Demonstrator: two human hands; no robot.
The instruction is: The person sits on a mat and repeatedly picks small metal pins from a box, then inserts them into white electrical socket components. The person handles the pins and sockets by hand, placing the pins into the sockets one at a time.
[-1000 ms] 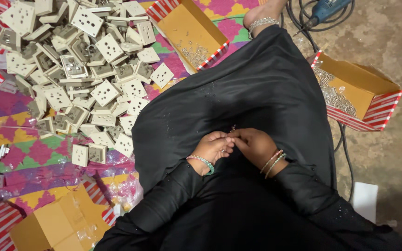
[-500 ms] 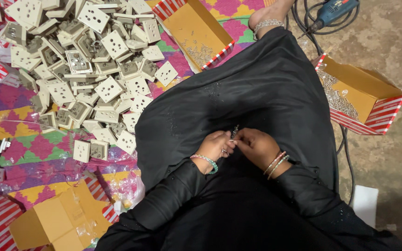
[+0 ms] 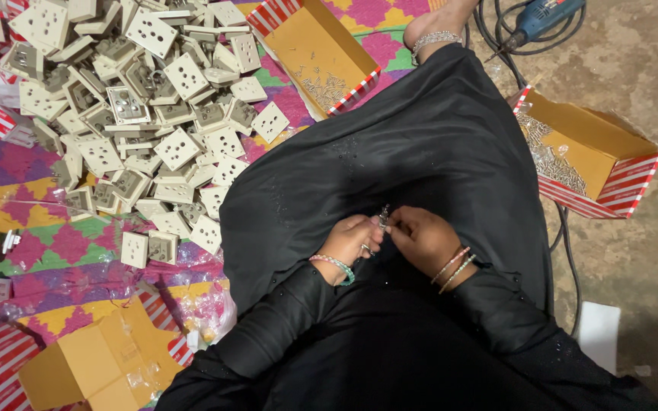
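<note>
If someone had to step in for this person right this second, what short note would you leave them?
Left hand and right hand meet over the lap, fingers pinching one small metal piece between them. Pile of white socket plates lies on the patterned mat to the left. Open boxes of small metal parts: one ahead, one to the right. A power drill lies on the floor. How many plates are finished cannot be told.
</note>
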